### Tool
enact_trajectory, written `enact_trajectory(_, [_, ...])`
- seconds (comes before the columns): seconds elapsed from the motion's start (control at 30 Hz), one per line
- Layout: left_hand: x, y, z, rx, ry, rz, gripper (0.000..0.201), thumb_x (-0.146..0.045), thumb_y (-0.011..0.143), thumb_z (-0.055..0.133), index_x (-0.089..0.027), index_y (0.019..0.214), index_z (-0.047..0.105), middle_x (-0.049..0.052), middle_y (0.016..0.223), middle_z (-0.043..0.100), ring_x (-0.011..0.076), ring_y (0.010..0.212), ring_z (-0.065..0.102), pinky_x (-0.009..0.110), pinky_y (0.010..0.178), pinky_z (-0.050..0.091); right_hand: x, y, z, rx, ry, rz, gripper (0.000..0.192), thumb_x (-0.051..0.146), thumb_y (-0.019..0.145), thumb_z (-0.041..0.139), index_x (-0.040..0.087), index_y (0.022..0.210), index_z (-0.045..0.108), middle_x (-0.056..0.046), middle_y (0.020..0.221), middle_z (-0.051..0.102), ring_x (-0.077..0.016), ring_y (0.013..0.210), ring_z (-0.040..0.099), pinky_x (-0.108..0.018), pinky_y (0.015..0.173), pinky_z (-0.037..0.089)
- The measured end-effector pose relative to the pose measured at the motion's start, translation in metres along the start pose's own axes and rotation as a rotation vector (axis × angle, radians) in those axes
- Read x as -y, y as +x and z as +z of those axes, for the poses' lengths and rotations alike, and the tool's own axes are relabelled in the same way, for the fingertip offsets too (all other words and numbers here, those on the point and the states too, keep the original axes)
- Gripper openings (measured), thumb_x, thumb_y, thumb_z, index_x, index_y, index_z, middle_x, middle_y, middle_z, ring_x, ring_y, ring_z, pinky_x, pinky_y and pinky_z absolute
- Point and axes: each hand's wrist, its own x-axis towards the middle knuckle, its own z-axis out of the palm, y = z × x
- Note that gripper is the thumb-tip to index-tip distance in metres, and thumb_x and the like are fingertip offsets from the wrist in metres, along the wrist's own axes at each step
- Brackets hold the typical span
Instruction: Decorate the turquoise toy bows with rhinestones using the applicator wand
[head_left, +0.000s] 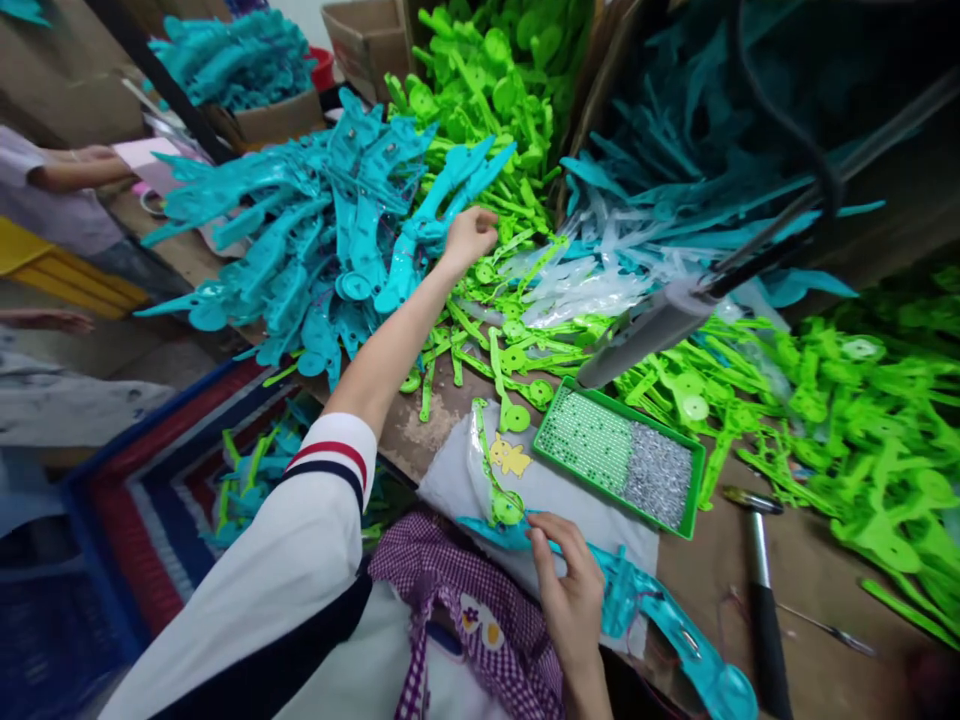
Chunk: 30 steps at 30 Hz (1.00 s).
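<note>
We wear a white left sleeve, its ribless-looking cuff ringed with one red and one navy stripe, and a dark navy panel beneath. Our purple-and-white gingham cloth bears a patch with flower-like shapes, over a pale top.

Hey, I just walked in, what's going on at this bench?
Someone's left hand is stretched out to the edge of a teal pile, near a heap of green parts; whether it grips anything is unclear. The right hand is at a separate teal piece by the gray cloth. A green tray with small silvery pieces sits partly on the cloth, and a hammer lies farther right.
</note>
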Motion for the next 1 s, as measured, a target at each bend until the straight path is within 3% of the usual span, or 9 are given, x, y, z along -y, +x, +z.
enact_trajectory(0.1, [-0.021, -0.049, -0.023, 0.076, 0.022, 0.093, 0.02, -0.014, 0.093, 0.061, -0.014, 0.112, 0.065, 0.002, 0.098, 0.07, 0.0197, 0.101, 0.07, 0.037, 0.089, 0.054, -0.003, 0.003, 0.005, 0.128, -0.026, -0.139, 0.018, 0.017, 0.095, 0.06, 0.023, 0.108, 0.071, -0.005, 0.101, 0.075, -0.0184, 0.094, 0.073, -0.032, 0.084, 0.06])
enact_trajectory(0.2, [-0.029, -0.156, -0.061, 0.011, 0.136, 0.214, 0.025, -0.028, 0.097, 0.059, -0.022, 0.121, 0.065, 0.005, 0.113, 0.07, 0.0208, 0.105, 0.069, 0.039, 0.092, 0.056, -0.012, -0.005, 0.003, 0.158, -0.071, -0.146, 0.018, 0.018, 0.095, 0.06, 0.023, 0.109, 0.071, -0.005, 0.102, 0.075, -0.0172, 0.094, 0.073, -0.03, 0.083, 0.059])
enact_trajectory(0.3, [0.001, -0.26, -0.092, -0.064, 0.321, 0.182, 0.022, -0.028, 0.098, 0.057, -0.026, 0.116, 0.069, 0.008, 0.113, 0.071, 0.022, 0.107, 0.068, 0.039, 0.098, 0.055, -0.015, -0.014, -0.002, 0.084, -0.057, -0.041, 0.014, 0.019, 0.096, 0.06, 0.022, 0.104, 0.07, -0.004, 0.097, 0.075, -0.0148, 0.089, 0.073, -0.026, 0.079, 0.059])
enact_trajectory(0.37, [0.035, -0.296, -0.1, -0.042, 0.457, 0.092, 0.027, -0.027, 0.094, 0.06, -0.022, 0.118, 0.069, 0.013, 0.12, 0.07, 0.0276, 0.116, 0.066, 0.045, 0.104, 0.053, -0.013, -0.013, 0.0, 0.108, -0.025, -0.051, 0.013, 0.018, 0.096, 0.06, 0.022, 0.103, 0.07, -0.004, 0.096, 0.074, -0.0144, 0.089, 0.072, -0.026, 0.079, 0.059])
enact_trajectory(0.53, [0.084, -0.295, -0.099, 0.03, 0.45, -0.067, 0.024, -0.03, 0.09, 0.063, -0.017, 0.108, 0.074, 0.017, 0.124, 0.072, 0.0312, 0.119, 0.067, 0.046, 0.108, 0.05, -0.009, -0.001, 0.007, 0.254, -0.007, -0.182, 0.019, 0.014, 0.094, 0.062, 0.021, 0.109, 0.07, -0.004, 0.1, 0.075, -0.0148, 0.094, 0.072, -0.028, 0.085, 0.057])
enact_trajectory(0.63, [0.074, -0.3, -0.104, -0.065, 0.278, -0.2, 0.025, -0.039, 0.092, 0.061, -0.019, 0.093, 0.076, 0.01, 0.1, 0.079, 0.0265, 0.097, 0.074, 0.038, 0.095, 0.056, -0.006, -0.004, 0.006, 0.14, -0.001, -0.103, 0.016, 0.013, 0.094, 0.061, 0.02, 0.105, 0.07, -0.005, 0.1, 0.074, -0.0156, 0.093, 0.072, -0.028, 0.084, 0.057])
enact_trajectory(0.7, [0.064, -0.311, -0.108, -0.13, 0.047, -0.413, 0.032, -0.049, 0.089, 0.065, -0.018, 0.087, 0.075, 0.007, 0.083, 0.077, 0.0232, 0.079, 0.075, 0.034, 0.08, 0.06, -0.005, -0.009, 0.01, 0.112, 0.006, -0.09, 0.014, 0.014, 0.094, 0.061, 0.02, 0.104, 0.07, -0.005, 0.098, 0.074, -0.0162, 0.092, 0.072, -0.029, 0.084, 0.058])
enact_trajectory(0.83, [0.052, -0.329, -0.112, -0.186, -0.519, -0.827, 0.041, -0.055, 0.077, 0.078, -0.015, 0.085, 0.072, 0.005, 0.074, 0.075, 0.0167, 0.063, 0.07, 0.029, 0.067, 0.06, -0.001, -0.008, 0.027, 0.276, 0.002, -0.125, 0.015, 0.017, 0.095, 0.06, 0.021, 0.105, 0.07, -0.004, 0.097, 0.075, -0.0165, 0.091, 0.072, -0.03, 0.083, 0.057])
enact_trajectory(1.0, [0.036, -0.341, -0.103, -0.226, -0.741, -0.923, 0.044, -0.051, 0.068, 0.087, -0.014, 0.083, 0.069, 0.005, 0.073, 0.074, 0.0137, 0.064, 0.069, 0.024, 0.064, 0.059, 0.046, 0.031, 0.027, 0.349, 0.075, -0.166, 0.018, 0.016, 0.096, 0.058, 0.023, 0.109, 0.069, -0.004, 0.099, 0.074, -0.0158, 0.094, 0.071, -0.03, 0.085, 0.057])
